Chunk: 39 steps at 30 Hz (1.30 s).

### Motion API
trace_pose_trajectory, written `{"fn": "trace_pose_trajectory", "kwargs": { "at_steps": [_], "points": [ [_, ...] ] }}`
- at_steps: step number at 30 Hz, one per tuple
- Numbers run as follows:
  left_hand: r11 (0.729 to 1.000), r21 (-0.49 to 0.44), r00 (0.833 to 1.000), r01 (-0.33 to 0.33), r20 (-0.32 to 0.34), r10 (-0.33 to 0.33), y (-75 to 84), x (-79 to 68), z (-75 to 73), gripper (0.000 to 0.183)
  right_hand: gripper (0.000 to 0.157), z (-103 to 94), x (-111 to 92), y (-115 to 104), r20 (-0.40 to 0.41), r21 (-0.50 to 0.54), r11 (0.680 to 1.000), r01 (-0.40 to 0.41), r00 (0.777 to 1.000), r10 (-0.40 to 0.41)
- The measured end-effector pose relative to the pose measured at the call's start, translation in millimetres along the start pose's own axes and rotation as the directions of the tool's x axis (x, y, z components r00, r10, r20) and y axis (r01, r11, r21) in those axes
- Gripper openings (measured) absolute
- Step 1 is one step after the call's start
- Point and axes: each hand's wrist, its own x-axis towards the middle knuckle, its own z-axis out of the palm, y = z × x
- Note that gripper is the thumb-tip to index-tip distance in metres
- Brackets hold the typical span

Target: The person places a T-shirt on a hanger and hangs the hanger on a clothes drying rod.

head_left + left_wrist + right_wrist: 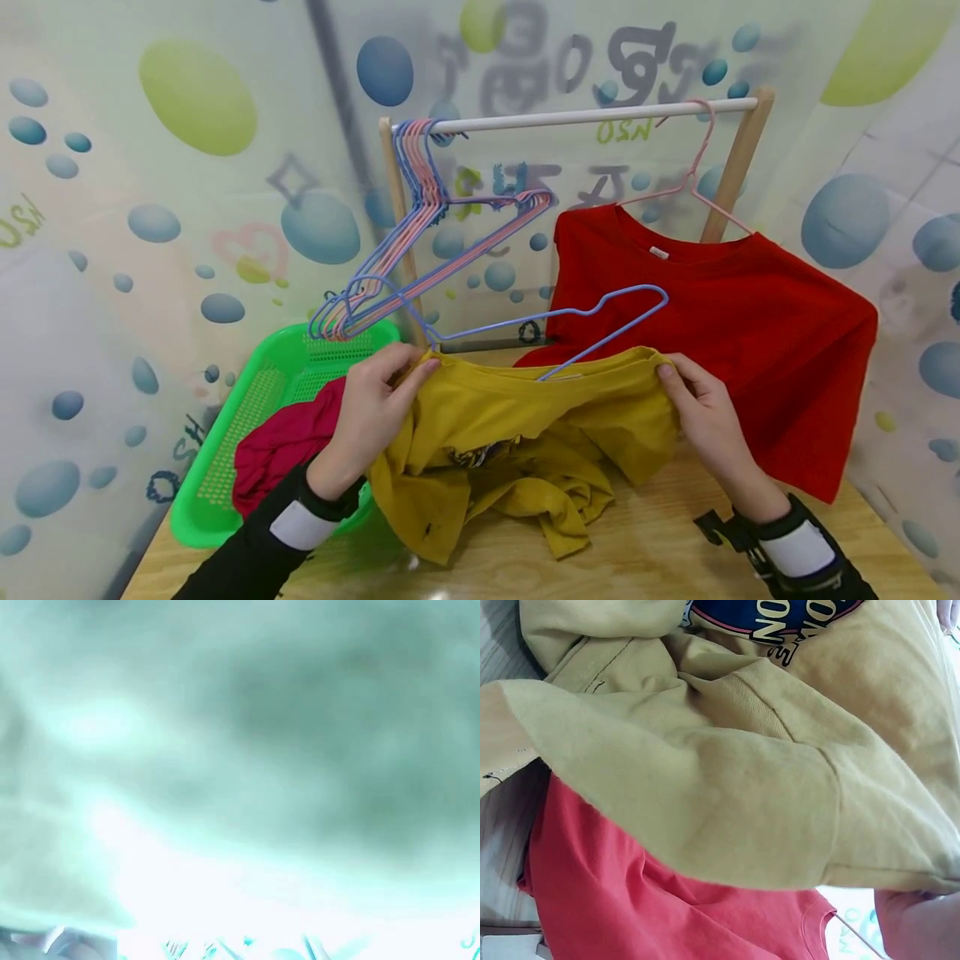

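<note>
The left hand pinches the yellow T-shirt near one end of its neckline, thumb against fingers; the right hand pinches the other end in the same way. Between them the neckline is held wide, and the body of the shirt hangs below in folds.

Just above the neckline is a blue hanger. Its base of hook is beside the left thumb, one end sticks out above the shirt, and the other end is hidden, probably inside. Whether the left hand has also hold of the wire, I cannot tell. If it has not, the hanger could slide out or turn when the fabric is pulled. If the right hand pulls too strongly, the neckline may stretch, or the hidden end may come free.

Left of the left hand, the hook lies very near the bunch of hangers, so it could catch there. Beyond the right hand, a red T-shirt hangs from the rack; a wide movement could push it. Behind the left forearm stands a green basket on the desk, where a loose sleeve might snag.
</note>
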Motion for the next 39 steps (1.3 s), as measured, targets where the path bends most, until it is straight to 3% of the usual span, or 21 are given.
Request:
{"fn": "trace_pose_trajectory", "kwargs": {
  "at_steps": [3,9,14,23,26,33,39],
  "points": [
    [1.0,0.005,1.0,-0.009,0.026,0.009,-15.4,-4.5,2.4,0.011,0.026,-1.3,0.9,-0.5,-0.032,0.003,1.0,0.003,0.999,-0.003],
    [1.0,0.012,0.998,0.005,0.065,-0.006,-14.7,-5.7,2.5,0.017,0.019,-4.6,2.3,-4.3,-0.112,0.058,0.995,0.079,0.991,-0.072],
    [1.0,0.013,0.995,0.021,0.096,-0.022,-12.9,-8.7,4.8,0.017,0.017,-10.1,2.5,-7.8,-0.134,0.126,0.982,0.141,0.983,-0.124],
    [0.999,0.026,0.993,0.022,0.113,-0.025,-14.3,-16.1,5.6,0.026,0.018,-15.8,-0.2,-12.3,-0.161,0.081,0.996,0.024,0.987,-0.011],
    [1.0,0.019,0.993,0.017,0.12,-0.019,-14.6,-18.1,4.8,0.03,0.018,-16.8,0.0,-12.9,-0.154,0.093,0.996,0.017,0.988,-0.003],
    [0.999,0.037,0.987,0.019,0.158,-0.025,-14.4,-21.8,2.5,0.022,0.016,-20.1,-1.8,-15.4,-0.143,0.085,0.996,0.018,0.99,-0.006],
    [0.999,0.032,0.987,-0.04,0.158,0.035,-17.1,-23.3,4.8,0.016,0.017,-22.9,-5.1,-15.3,-0.127,0.064,0.998,0.007,0.992,0.001]
  ]
}}
